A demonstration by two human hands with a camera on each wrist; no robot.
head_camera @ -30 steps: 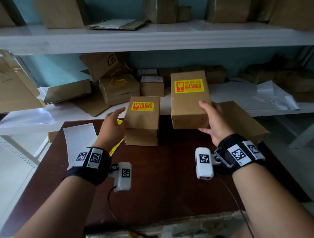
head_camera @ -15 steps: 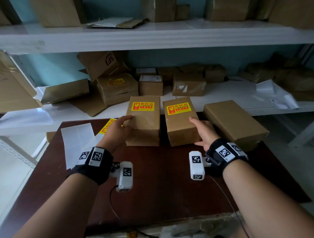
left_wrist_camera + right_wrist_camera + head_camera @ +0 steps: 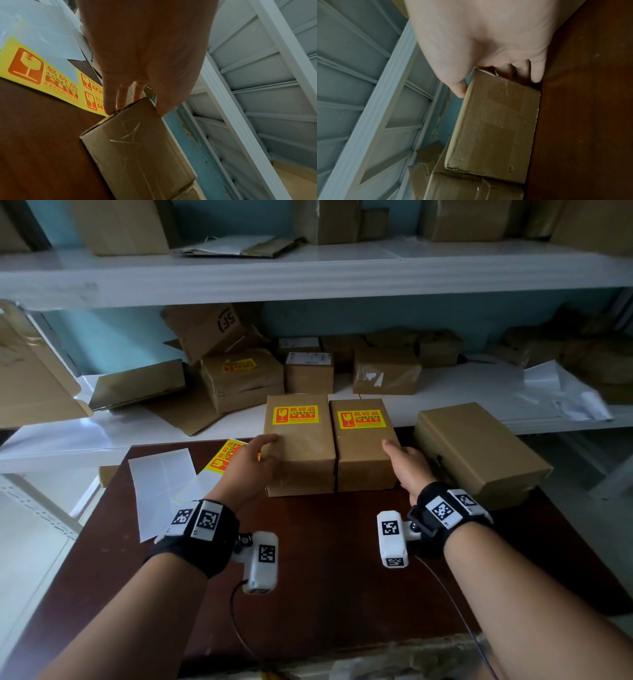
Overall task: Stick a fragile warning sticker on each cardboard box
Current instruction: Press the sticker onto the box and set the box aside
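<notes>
Two brown cardboard boxes stand side by side and touching on the dark table point(image 3: 325, 577). Each has a yellow fragile sticker near its far end. My left hand point(image 3: 260, 453) grips the left box point(image 3: 301, 453) at its left side, thumb on the top edge. In the left wrist view the fingers point(image 3: 109, 105) reach down that box's point(image 3: 137, 148) side. My right hand point(image 3: 400, 457) grips the right box point(image 3: 363, 457) at its right side. The right wrist view shows the thumb point(image 3: 458, 89) on one face of this box point(image 3: 493, 128) and the fingers point(image 3: 536, 75) on the other. A third box point(image 3: 476, 450) with no sticker lies to the right.
A yellow sticker sheet point(image 3: 224, 455) and white backing paper point(image 3: 161, 484) lie left of my left hand. White shelves point(image 3: 308, 275) behind the table hold several more boxes, one stickered point(image 3: 239, 371). The table's near half is bare wood.
My right hand brought its stickered box down from the air onto the table, against the left box. My left hand closed on the left box's side.
</notes>
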